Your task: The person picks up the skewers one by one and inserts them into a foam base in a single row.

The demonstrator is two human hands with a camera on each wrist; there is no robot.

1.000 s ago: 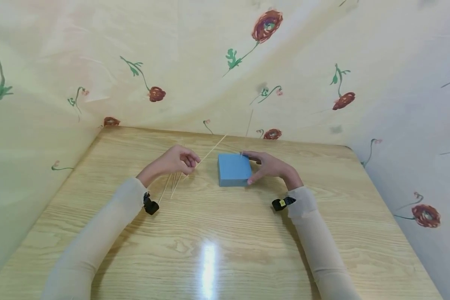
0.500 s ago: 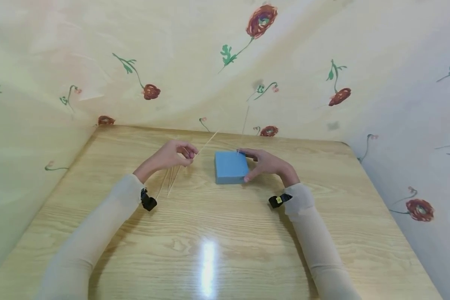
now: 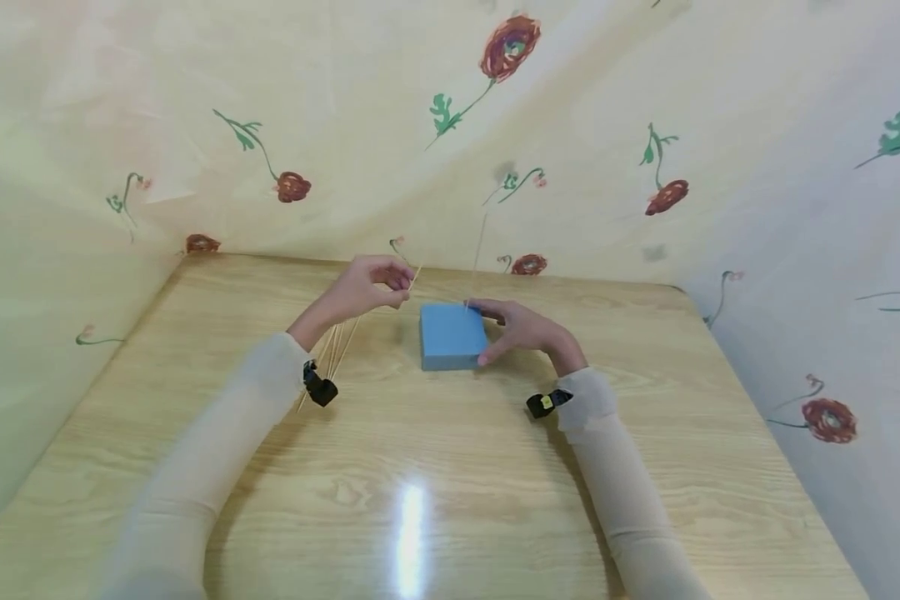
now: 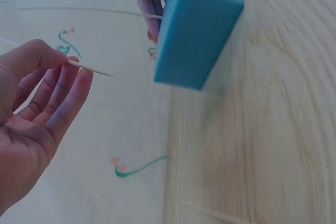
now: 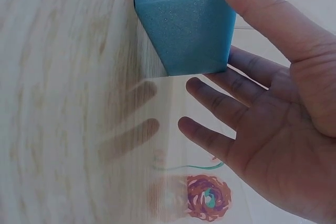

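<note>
The blue block (image 3: 452,333) is on the wooden table (image 3: 495,500), near the middle of the head view, with its square top face upward. You hold it at its right side with your right hand (image 3: 525,327): the thumb is at the lower right corner, and a finger lies along the upper right edge. In the right wrist view your two lowest fingers are spread and do not touch the block. An upright stick (image 3: 477,258), thin and leaning a little, rises from the upper right part of the block's top and crosses the flowered sheet (image 3: 345,125) behind. Your left hand (image 3: 371,287) is above the table, left of the block and a little higher in the frame, and it holds a pale stick (image 4: 92,68) narrowly between the thumb and a finger. In the left wrist view this stick has a sharp tip, which points to the right and is apart from the block. Several loose sticks (image 3: 337,354) lie below your left hand, left of the middle of the head view; your wrist and the black camera (image 3: 321,390) hide parts of them, so I cannot tell how many they are.
</note>
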